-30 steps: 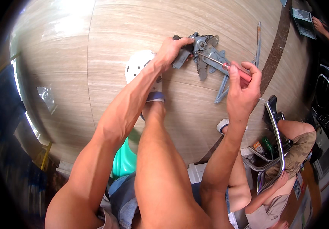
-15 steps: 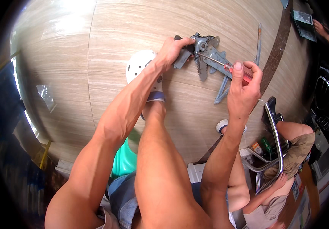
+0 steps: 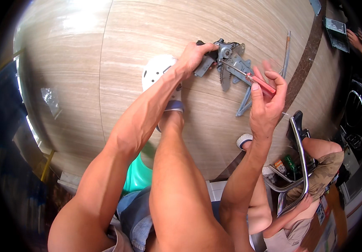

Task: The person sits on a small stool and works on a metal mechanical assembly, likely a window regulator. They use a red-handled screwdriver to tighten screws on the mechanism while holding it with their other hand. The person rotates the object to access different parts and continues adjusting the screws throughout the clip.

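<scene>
My left hand [image 3: 191, 59] is closed around the motor end [image 3: 205, 66] of what looks like a car window regulator. Grey metal arms and a toothed sector plate [image 3: 226, 77] make up this regulator [image 3: 241, 66], which rests at floor level. A screwdriver [image 3: 266, 87] with a red handle sits in my right hand [image 3: 268, 110]. Thumb and fingers hold the handle loosely, and the upper fingers are lifted and blurred. The thin shaft points left, its tip at the regulator beside the round hub [image 3: 226, 53]; whether it sits in a screw I cannot tell.
My white clog [image 3: 158, 69] is just left of the regulator on the tiled floor [image 3: 139, 25]. Another person sits at the lower right by a chrome chair frame [image 3: 302, 155]. A grey metal box [image 3: 336, 31] is near someone's hand at the upper right. A green plastic stool [image 3: 138, 174] shows below.
The fingers of my right hand have loosened and lifted, baring more of the red handle. My left hand keeps its hold on the motor end. The whole view has shifted slightly.
</scene>
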Tool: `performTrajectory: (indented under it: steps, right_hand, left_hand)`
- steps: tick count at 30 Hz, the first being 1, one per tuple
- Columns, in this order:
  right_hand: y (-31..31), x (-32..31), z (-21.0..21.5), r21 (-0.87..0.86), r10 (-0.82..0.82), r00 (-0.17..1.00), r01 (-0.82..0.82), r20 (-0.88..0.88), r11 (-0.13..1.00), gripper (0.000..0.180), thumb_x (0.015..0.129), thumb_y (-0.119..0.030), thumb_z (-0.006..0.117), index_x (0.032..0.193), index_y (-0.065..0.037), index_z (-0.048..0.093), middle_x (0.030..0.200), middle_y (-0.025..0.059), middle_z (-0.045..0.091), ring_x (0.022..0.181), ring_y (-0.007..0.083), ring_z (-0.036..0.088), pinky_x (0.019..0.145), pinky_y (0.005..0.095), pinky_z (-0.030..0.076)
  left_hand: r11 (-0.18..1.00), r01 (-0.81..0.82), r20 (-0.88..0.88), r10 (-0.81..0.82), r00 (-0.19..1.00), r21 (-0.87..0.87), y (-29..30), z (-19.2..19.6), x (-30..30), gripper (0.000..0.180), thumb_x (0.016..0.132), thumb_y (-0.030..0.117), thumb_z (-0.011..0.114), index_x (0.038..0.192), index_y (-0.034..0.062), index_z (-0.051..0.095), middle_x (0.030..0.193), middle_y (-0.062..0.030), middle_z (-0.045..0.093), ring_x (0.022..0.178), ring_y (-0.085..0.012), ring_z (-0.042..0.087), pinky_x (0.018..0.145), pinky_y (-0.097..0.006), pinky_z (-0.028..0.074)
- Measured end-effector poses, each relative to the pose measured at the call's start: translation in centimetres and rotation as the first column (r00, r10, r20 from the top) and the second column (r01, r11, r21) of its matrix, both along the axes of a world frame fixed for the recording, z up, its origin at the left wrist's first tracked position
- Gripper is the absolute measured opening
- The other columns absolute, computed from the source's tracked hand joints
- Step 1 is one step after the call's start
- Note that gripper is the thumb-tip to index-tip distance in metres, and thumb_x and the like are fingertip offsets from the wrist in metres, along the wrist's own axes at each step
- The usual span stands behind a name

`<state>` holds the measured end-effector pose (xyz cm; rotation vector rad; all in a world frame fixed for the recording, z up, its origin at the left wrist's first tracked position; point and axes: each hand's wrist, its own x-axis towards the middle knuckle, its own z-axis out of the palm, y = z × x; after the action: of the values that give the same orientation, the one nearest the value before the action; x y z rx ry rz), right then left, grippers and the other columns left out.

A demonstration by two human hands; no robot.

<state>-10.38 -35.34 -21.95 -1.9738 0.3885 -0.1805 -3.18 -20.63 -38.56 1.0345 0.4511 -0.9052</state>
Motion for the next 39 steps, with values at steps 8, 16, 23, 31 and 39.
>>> performTrajectory:
  steps: [8,16,23,31,39]
  right_hand:
    - [-0.6,0.7,0.1,-0.343,-0.107,0.979,0.043,-0.171,0.938,0.030,0.100,-0.016,0.068,0.122,-0.001,0.054,0.121,0.0207,0.070,0.107,0.0258,0.070,0.091,0.0362,0.054]
    - [1.2,1.6,2.4,-0.429,-0.265,0.870,0.070,-0.415,0.901,0.032,0.100,-0.014,0.067,0.125,-0.001,0.053,0.128,0.0216,0.068,0.111,0.0266,0.070,0.094,0.0366,0.054]
    - [0.2,0.3,0.2,-0.144,-0.066,0.991,0.049,-0.117,0.988,0.033,0.100,-0.018,0.068,0.124,-0.001,0.054,0.115,0.0192,0.074,0.101,0.0258,0.073,0.089,0.0374,0.056]
    - [0.1,0.0,-0.1,-0.251,-0.064,0.990,0.031,-0.124,0.968,0.034,0.099,-0.013,0.068,0.126,0.000,0.052,0.121,0.0206,0.071,0.104,0.0264,0.072,0.091,0.0391,0.056]
    - [1.5,1.0,1.8,-0.386,-0.319,0.834,0.141,-0.449,0.912,0.035,0.097,-0.009,0.068,0.127,0.000,0.052,0.125,0.0227,0.069,0.108,0.0290,0.071,0.093,0.0384,0.056]
  left_hand:
    - [0.999,-0.033,-0.011,0.033,0.999,-0.008,-0.2,0.1,0.1,0.037,0.088,0.032,0.070,0.088,-0.0046,0.074,0.071,-0.0134,0.071,0.056,-0.0169,0.064,0.050,-0.030,0.049]
    - [1.000,0.014,-0.007,-0.014,1.000,-0.003,0.3,-0.3,0.0,0.040,0.090,0.034,0.067,0.093,-0.0052,0.074,0.079,-0.0145,0.073,0.063,-0.0185,0.066,0.056,-0.032,0.052]
    - [1.000,0.015,0.000,-0.015,1.000,-0.016,0.1,0.0,0.1,0.039,0.090,0.034,0.067,0.093,-0.0042,0.074,0.080,-0.0144,0.073,0.064,-0.0190,0.067,0.058,-0.031,0.052]
    - [1.000,0.031,-0.005,-0.031,1.000,-0.001,0.0,-0.1,0.1,0.038,0.090,0.034,0.067,0.093,-0.0031,0.074,0.080,-0.0136,0.073,0.065,-0.0190,0.067,0.059,-0.031,0.052]
    - [1.000,0.029,-0.006,-0.029,1.000,-0.002,0.1,-0.4,0.0,0.038,0.090,0.034,0.067,0.094,-0.0033,0.074,0.081,-0.0137,0.073,0.066,-0.0191,0.067,0.060,-0.031,0.053]
